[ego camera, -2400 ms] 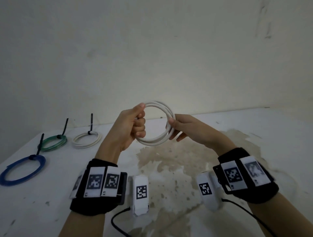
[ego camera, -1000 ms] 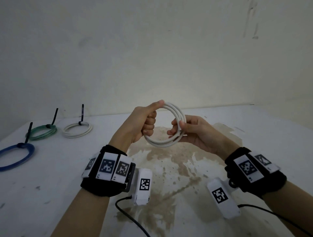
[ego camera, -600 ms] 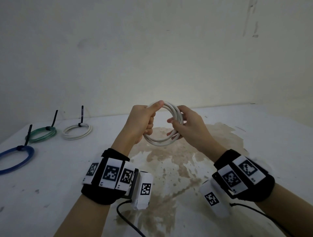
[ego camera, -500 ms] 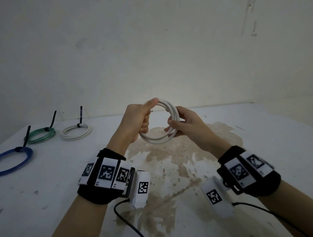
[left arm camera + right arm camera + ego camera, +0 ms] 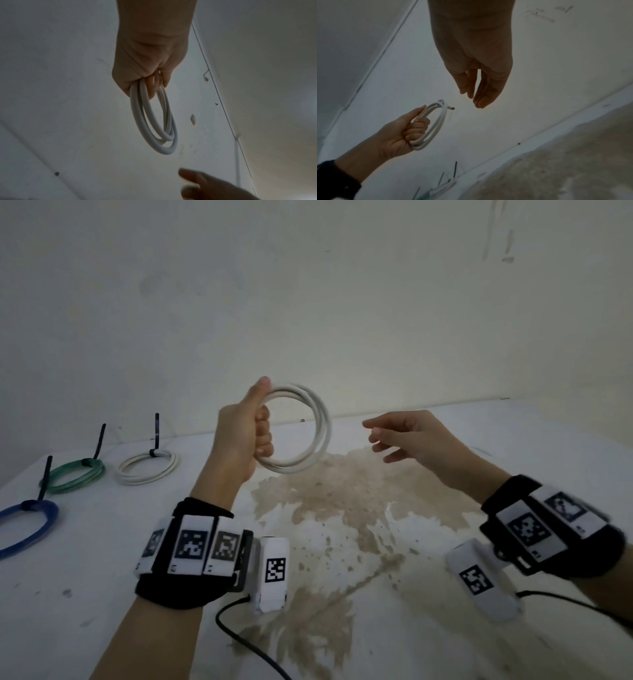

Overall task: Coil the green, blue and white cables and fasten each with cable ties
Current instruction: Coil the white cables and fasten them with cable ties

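My left hand [image 5: 253, 426] grips a coiled white cable [image 5: 320, 433] upright in the air above the table, fingers curled through the loop and thumb on top; the same white cable [image 5: 154, 121] [image 5: 436, 121] shows in both wrist views, one cut end poking out. My right hand [image 5: 380, 433] hangs empty a little to the right of the coil, fingers loosely extended and not touching it. Back left on the table lie a tied white coil [image 5: 147, 467], a tied green coil [image 5: 73, 475] and a tied blue coil [image 5: 27, 525], each with a black tie tail standing up.
The white table [image 5: 102, 577] has a large brown stain [image 5: 335, 508] in its middle. A plain wall stands close behind the table's far edge. Black leads run from both wrist cameras toward the near edge.
My right hand has let go of the white coil and drawn away to the right. The left hand keeps its grip and has lifted the coil a little.
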